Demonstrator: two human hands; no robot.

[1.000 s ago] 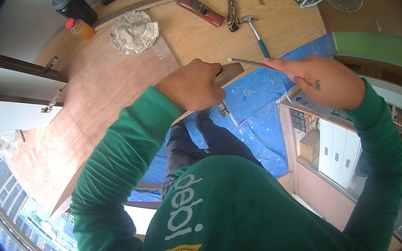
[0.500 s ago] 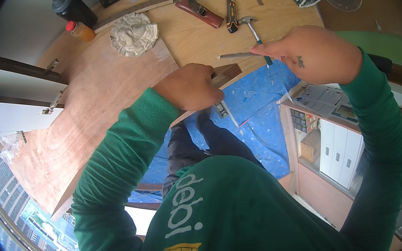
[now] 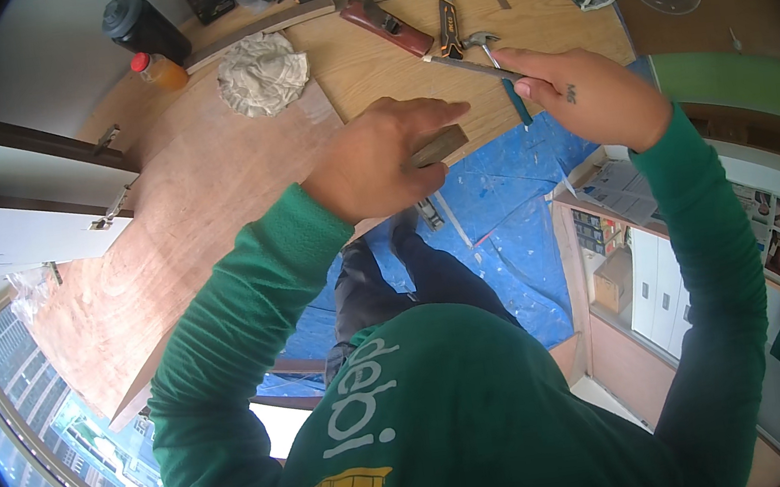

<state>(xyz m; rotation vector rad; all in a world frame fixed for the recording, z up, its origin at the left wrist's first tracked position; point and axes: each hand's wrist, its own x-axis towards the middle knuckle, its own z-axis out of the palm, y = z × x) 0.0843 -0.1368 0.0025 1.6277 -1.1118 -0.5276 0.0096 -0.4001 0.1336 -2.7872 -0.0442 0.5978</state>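
My left hand (image 3: 377, 155) is at the near edge of the worktable, gripping a dark brown wooden strip (image 3: 441, 145). Its index finger stretches out above the strip and its thumb lies below; the palm hides the strip's other end. To the right, my right hand (image 3: 591, 94) is closed on one end of a slim dark file (image 3: 476, 67). The file slants up and left to a pale tip, clear of the strip. Beneath the file and right fingers lies a claw hammer (image 3: 517, 101) with a teal handle. A reddish-brown hand plane (image 3: 386, 28) and an orange-black utility knife (image 3: 449, 22) lie just beyond.
A plywood sheet (image 3: 178, 182) covers the table's left side, with a crumpled cloth (image 3: 262, 74) on it. An orange drink bottle (image 3: 160, 71) and dark tumbler (image 3: 145, 28) stand behind. Blue sheeting (image 3: 518, 257) covers the floor. Shelving (image 3: 609, 280) stands at right.
My right hand has shifted slightly left and turned, swinging the file's pale tip away from me, toward the plane. My left index finger has straightened off the wooden strip.
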